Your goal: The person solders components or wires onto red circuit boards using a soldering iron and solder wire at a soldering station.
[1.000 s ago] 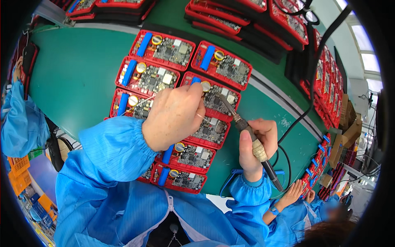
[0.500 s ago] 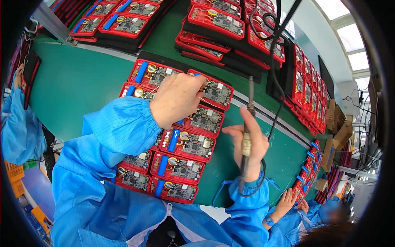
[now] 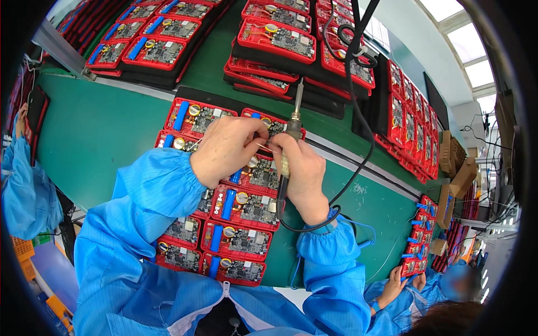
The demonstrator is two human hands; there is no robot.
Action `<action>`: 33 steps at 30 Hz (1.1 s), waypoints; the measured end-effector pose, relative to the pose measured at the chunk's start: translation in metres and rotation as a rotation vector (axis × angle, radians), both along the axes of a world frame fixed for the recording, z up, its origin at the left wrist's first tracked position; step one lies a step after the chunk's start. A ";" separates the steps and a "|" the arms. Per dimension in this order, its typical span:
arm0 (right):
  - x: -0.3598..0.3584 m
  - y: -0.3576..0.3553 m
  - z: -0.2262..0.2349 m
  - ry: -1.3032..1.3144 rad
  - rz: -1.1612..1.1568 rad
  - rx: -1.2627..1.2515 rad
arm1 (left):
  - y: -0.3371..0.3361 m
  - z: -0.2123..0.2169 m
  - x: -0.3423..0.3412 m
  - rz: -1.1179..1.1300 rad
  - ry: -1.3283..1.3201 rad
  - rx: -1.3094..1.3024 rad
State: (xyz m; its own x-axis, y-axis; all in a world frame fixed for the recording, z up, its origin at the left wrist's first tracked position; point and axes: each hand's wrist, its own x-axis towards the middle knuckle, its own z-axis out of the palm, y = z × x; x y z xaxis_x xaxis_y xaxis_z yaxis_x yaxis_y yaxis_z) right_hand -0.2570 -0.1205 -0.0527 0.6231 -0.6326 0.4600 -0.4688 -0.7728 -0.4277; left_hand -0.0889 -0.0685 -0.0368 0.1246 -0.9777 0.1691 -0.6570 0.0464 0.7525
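Observation:
My left hand (image 3: pixel 221 148) is closed in a pinch over the upper cases, with a thin pale wire (image 3: pixel 262 147) at its fingertips. My right hand (image 3: pixel 305 176) holds a soldering iron (image 3: pixel 293 126), its metal tip pointing up and away from the boards. That hand's thumb and forefinger meet the same wire close to the left fingertips. Beneath both hands lie two columns of red cases (image 3: pixel 253 211), each with a circuit board, a blue cylindrical battery (image 3: pixel 228 204) and a yellow-rimmed coin cell (image 3: pixel 241 198). My hands partly cover the upper cases.
Stacks of similar red cases (image 3: pixel 277 36) on black sheets stand on the far side of the bench. A black cable (image 3: pixel 367 126) hangs at right and loops by my right wrist. Wire clippings (image 3: pixel 357 189) lie on the green mat. Co-workers sit at left and lower right.
My right hand has moved left with the soldering iron to meet my left hand, and its thumb and forefinger have closed at the wire. My left hand still pinches; the view has shifted slightly.

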 end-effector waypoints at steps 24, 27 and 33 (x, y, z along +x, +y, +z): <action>-0.003 0.000 0.015 0.072 0.075 -0.045 | -0.001 0.002 0.000 -0.019 -0.005 0.092; -0.010 0.003 0.023 0.145 0.055 0.010 | -0.001 0.008 -0.001 0.013 -0.055 0.134; -0.032 -0.007 0.023 -0.029 -0.148 0.069 | 0.001 0.003 -0.002 0.016 -0.039 -0.045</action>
